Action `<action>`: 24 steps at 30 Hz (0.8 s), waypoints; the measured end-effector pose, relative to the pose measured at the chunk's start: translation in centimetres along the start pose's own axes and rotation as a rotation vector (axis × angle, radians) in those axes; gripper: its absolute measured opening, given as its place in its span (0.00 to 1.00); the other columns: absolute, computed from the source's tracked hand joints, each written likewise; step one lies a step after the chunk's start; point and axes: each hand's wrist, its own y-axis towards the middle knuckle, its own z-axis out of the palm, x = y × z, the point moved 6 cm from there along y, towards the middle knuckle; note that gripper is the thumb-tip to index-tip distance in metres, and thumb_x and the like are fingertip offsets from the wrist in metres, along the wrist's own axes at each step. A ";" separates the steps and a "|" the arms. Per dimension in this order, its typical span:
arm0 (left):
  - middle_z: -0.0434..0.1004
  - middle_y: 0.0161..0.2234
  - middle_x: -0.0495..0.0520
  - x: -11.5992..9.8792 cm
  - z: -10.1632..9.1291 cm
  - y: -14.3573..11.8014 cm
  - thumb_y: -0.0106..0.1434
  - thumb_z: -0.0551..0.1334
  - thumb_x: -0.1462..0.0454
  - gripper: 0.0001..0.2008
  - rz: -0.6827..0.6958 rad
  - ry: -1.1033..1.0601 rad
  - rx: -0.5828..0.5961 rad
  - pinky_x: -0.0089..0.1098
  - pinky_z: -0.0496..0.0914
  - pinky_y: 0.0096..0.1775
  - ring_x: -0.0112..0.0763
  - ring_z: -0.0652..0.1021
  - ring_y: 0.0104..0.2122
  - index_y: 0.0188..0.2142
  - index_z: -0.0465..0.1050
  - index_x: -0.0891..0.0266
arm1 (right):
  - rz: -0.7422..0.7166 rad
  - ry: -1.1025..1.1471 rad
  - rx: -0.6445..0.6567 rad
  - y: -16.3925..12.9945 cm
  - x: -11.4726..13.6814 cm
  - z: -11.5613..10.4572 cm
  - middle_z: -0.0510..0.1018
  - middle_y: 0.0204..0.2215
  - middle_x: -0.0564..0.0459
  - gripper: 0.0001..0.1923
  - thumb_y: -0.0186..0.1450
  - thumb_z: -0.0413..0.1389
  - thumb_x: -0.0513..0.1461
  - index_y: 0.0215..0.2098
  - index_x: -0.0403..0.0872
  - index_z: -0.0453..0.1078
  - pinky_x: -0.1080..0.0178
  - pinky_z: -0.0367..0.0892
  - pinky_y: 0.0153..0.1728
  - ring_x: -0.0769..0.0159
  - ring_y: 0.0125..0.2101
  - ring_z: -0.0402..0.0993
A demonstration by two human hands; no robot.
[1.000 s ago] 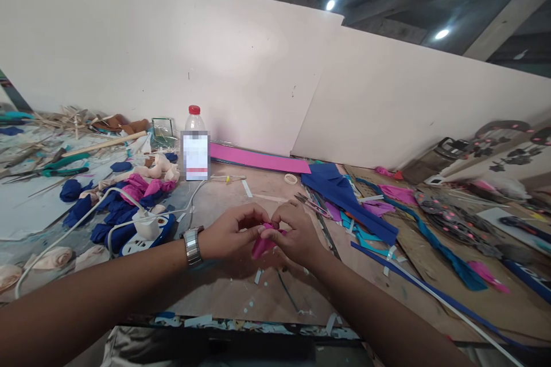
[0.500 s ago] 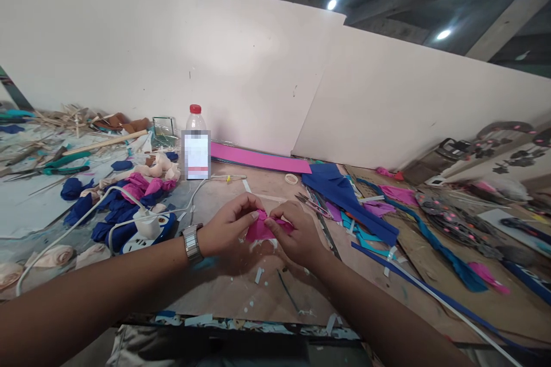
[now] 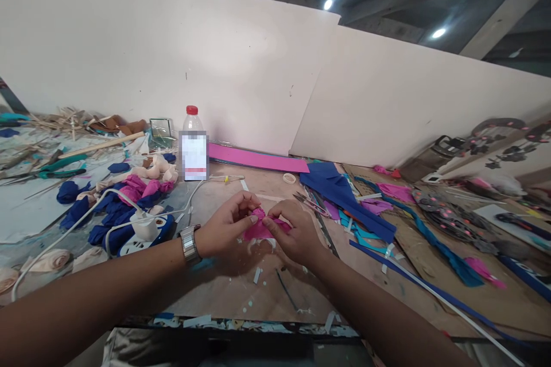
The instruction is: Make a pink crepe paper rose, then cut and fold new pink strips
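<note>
A piece of bright pink crepe paper (image 3: 257, 231), gathered at its top, is held between my two hands over the middle of the table. My left hand (image 3: 230, 223), with a metal watch at the wrist, pinches the gathered end between thumb and fingers. My right hand (image 3: 294, 233) pinches the paper's right part, thumb against bent fingers. Some of the paper is hidden behind the right hand. Beyond the hands lie a roll of tape (image 3: 289, 178) and scissors (image 3: 310, 203).
A phone (image 3: 195, 156) leans on a red-capped bottle (image 3: 192, 120). At left are rolled paper flowers (image 3: 116, 212), a power strip (image 3: 148, 234) with white cables, and pliers (image 3: 63, 166). A pink strip (image 3: 258, 157) and folded blue paper (image 3: 350, 203) lie behind and right.
The gathered end of the pink paper at my left fingertips now shows as a small rounded bunch. Both hands keep their grip nearly in place; the view has shifted slightly.
</note>
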 end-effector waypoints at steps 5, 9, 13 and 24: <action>0.72 0.41 0.53 -0.1 0.0 0.0 0.62 0.68 0.52 0.20 -0.010 -0.036 -0.010 0.32 0.68 0.43 0.31 0.75 0.41 0.46 0.65 0.60 | 0.016 0.041 0.019 0.0 0.1 0.0 0.76 0.28 0.52 0.12 0.71 0.53 0.44 0.31 0.49 0.70 0.58 0.62 0.38 0.62 0.32 0.70; 0.73 0.38 0.53 -0.3 0.1 0.0 0.63 0.68 0.52 0.18 -0.010 0.000 -0.001 0.30 0.69 0.40 0.29 0.74 0.37 0.42 0.68 0.62 | 0.011 0.041 0.029 0.0 0.1 0.0 0.77 0.29 0.51 0.12 0.71 0.54 0.42 0.30 0.49 0.70 0.58 0.64 0.38 0.61 0.33 0.71; 0.76 0.38 0.54 -0.2 -0.1 0.0 0.64 0.67 0.54 0.16 0.006 0.022 -0.011 0.32 0.70 0.42 0.30 0.76 0.38 0.41 0.71 0.64 | -0.001 0.027 0.014 0.0 0.1 0.0 0.77 0.28 0.52 0.11 0.70 0.55 0.42 0.30 0.49 0.70 0.58 0.64 0.37 0.62 0.32 0.71; 0.78 0.42 0.56 -0.4 -0.3 0.1 0.65 0.67 0.56 0.14 0.056 0.146 -0.033 0.36 0.71 0.47 0.33 0.78 0.42 0.44 0.71 0.64 | 0.016 0.021 0.019 -0.1 -0.3 0.3 0.79 0.30 0.52 0.08 0.70 0.57 0.43 0.34 0.49 0.73 0.58 0.64 0.39 0.61 0.34 0.73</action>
